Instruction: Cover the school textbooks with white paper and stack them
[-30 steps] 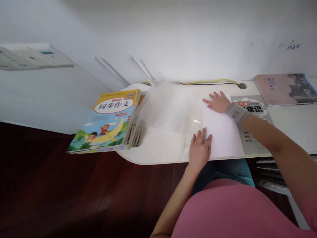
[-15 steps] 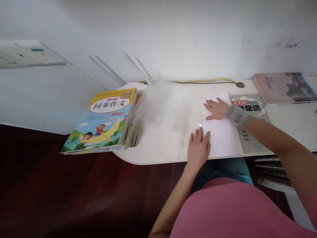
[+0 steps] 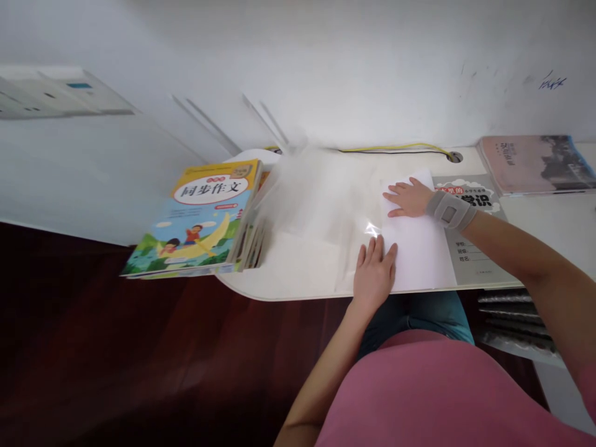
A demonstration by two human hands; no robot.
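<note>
A white sheet (image 3: 419, 248) lies over the left part of a grey-covered book (image 3: 470, 236) on the white desk (image 3: 298, 282). My left hand (image 3: 373, 273) rests flat, fingers stretched out, on the sheet's near left edge, by a clear plastic cover (image 3: 321, 205) spread to the left. My right hand (image 3: 410, 197), with a grey wrist strap, lies flat and open on the sheet's far left corner. Neither hand grips anything.
A stack of books with a colourful yellow-and-blue cover (image 3: 200, 217) overhangs the desk's left end. A pink-covered book (image 3: 535, 162) lies at the far right. A yellow cable (image 3: 395, 148) runs along the wall. Dark wooden floor lies below left.
My right hand slid slightly toward me along the sheet's far edge. The left hand stays flat in place. The camera shifted a little.
</note>
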